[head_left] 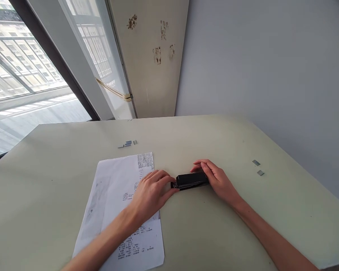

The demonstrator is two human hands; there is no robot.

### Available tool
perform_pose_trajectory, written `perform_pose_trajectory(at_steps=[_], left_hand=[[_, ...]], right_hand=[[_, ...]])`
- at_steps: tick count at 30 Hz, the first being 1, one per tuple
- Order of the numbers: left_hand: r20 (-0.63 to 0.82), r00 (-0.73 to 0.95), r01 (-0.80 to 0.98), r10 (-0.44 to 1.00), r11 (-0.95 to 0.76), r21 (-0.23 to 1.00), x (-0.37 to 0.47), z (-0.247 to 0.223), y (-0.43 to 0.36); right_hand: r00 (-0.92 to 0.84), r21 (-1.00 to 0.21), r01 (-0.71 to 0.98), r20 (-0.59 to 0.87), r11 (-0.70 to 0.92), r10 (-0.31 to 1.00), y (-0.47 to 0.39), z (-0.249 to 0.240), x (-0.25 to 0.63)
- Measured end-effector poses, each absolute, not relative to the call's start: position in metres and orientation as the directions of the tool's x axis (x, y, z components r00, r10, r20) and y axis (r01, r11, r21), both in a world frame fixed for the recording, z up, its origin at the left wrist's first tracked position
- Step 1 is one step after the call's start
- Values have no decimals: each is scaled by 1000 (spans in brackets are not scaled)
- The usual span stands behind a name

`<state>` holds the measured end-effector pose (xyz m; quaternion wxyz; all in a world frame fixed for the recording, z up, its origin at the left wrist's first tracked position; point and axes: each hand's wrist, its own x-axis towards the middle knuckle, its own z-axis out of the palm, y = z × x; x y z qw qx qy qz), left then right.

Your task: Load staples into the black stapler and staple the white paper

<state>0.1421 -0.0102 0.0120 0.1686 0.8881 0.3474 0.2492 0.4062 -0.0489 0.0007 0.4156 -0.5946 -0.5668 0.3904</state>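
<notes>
A black stapler [192,180] lies lengthwise across the table, just right of a printed sheet of paper [110,210]. At its left end, the thumb and index finger of my left hand [154,190] close around the tip, while the palm hangs over the paper's right edge. My right hand [214,178] grips the other end, with the thumb near its top and the fingers bent behind it. That end is partly hidden by my hand. The paper carries blocks of dark print, some covered by my left hand and forearm.
Several short strips of staples [127,143] lie beyond the paper. Two more staple pieces [258,168] sit on the right side of the pale table [209,237]. Behind the table stand a cabinet or fridge side [149,82], a grey wall [260,75] and, at left, a window [22,56].
</notes>
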Motion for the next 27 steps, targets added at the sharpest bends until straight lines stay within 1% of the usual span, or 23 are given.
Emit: perform_pose_trajectory(at_steps=[10,14,17,20,22,27], left_hand=[[365,641,532,676,-733,424,144,13,-11],[338,648,534,682,-724,437,143,15,-12],[313,660,540,683,-721,434,141,16,-11],[312,676,532,667,-736,420,137,18,-10],[309,687,529,657,-745,406,131,20,-9],[275,700,555,659,-745,371,109,28,-9]], right_hand=[[72,-929,369,10,-17,997,-49,0,405],[-8,-903,430,9,11,1000,-49,2,411],[-143,-841,529,49,118,989,-49,5,415],[-240,-792,568,102,225,965,-48,4,418],[-253,-793,561,109,238,961,-48,2,418],[-216,-809,557,77,188,973,-49,-1,419]])
